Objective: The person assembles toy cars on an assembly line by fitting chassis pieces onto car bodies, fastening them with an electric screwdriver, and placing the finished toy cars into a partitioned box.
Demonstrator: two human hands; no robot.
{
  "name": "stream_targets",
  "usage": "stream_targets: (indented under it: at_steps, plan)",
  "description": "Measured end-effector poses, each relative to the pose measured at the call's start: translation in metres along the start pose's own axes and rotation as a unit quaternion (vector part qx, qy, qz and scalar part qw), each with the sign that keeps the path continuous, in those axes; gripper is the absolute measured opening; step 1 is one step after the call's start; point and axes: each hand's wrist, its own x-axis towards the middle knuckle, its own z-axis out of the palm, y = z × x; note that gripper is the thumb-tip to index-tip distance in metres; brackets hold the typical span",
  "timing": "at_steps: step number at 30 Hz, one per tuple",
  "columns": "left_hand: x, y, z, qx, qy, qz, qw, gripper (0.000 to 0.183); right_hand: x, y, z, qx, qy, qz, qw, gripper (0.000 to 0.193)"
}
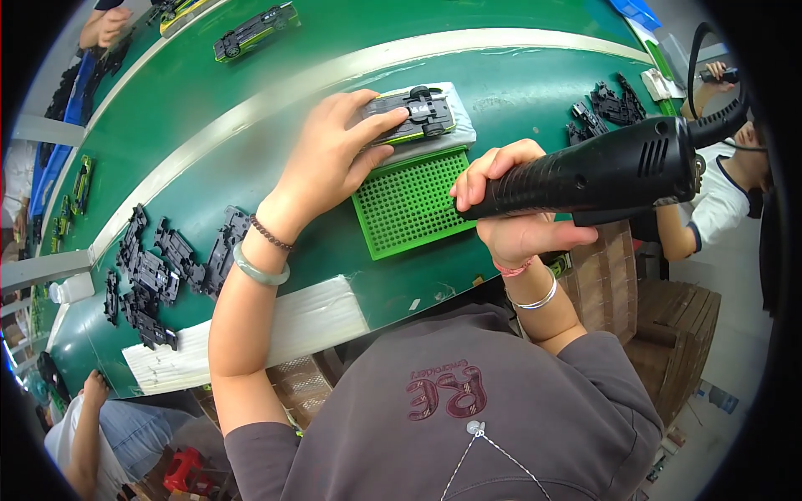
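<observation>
My left hand [330,146] steadies a toy car [432,111] that lies wheels up, its black underside showing above a yellow-green body. The thumb and fingers press on the underside and along its sides. Beneath the car is a pale, wrapped pad [465,129]. My right hand [522,238] is wrapped round a black corded electric screwdriver [585,171], held to the right of the car and above the table. The screwdriver's bit is not visible. Between my hands, just below the pad, lies a green tray [409,200] with rows of small holes.
Black chassis parts [150,275] are heaped at the left, with more [614,104] at the far right. A white foam sheet [251,334] lies along the near edge. Another upturned toy car [255,32] sits beyond the pale curved strip [334,67]. Other people work at both sides.
</observation>
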Motion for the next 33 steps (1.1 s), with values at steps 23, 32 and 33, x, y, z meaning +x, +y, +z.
stream_targets:
  at_steps: [23,32,33]
  plan:
    - [-0.008,-0.022,-0.058,-0.052,-0.099,-0.103,0.988,0.071,0.086,-0.026,0.055,0.006,-0.100,-0.059,0.993,0.106]
    - [-0.010,-0.033,-0.047,-0.061,-0.089,-0.098,0.989,0.057,0.107,0.041,0.084,-0.084,-0.105,0.040,0.990,0.095]
    - [-0.011,-0.034,-0.046,-0.065,-0.084,-0.096,0.990,0.057,0.106,0.043,0.084,-0.086,-0.102,0.049,0.990,0.094]
